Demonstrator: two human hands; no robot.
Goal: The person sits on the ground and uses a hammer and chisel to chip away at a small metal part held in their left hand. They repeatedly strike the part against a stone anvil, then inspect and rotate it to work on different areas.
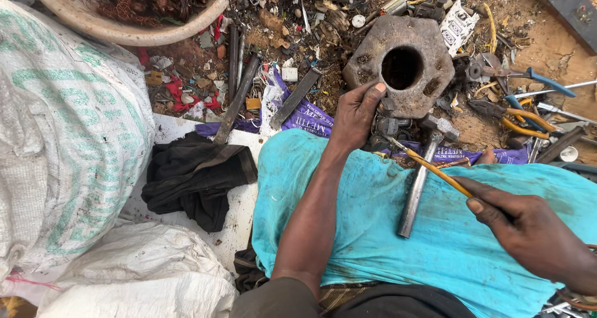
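One thin yellow-orange insulated wire [435,170] is being pinched between the thumb and fingers of the right hand [535,234], which is being held clenched around it at the lower right; the wire is being stretched diagonally up and to the left, across the one steel hammer with a round metal handle [418,184] that is lying on the teal cloth [373,231] spread over the lap. The far end of the wire is being held down by the left hand [356,115], whose fingers are being pressed against the near edge of one grey, hexagonal block of stone or concrete with a round hole through its middle [404,63]; whether the wire tip is being gripped or only pressed there cannot be told.

One crumpled black cloth [196,178] is lying just left of the teal cloth. Two woven white sacks are being seen at the left, a large one with green print [62,138] and a smaller one [143,274] below it. One pale round basin holding tangled reddish copper wire [137,13] is standing at the top left. Two pairs of pliers, one blue-handled [547,82] and one yellow-handled [522,122], are lying among the scrap on the dirt floor [547,44] at the right.
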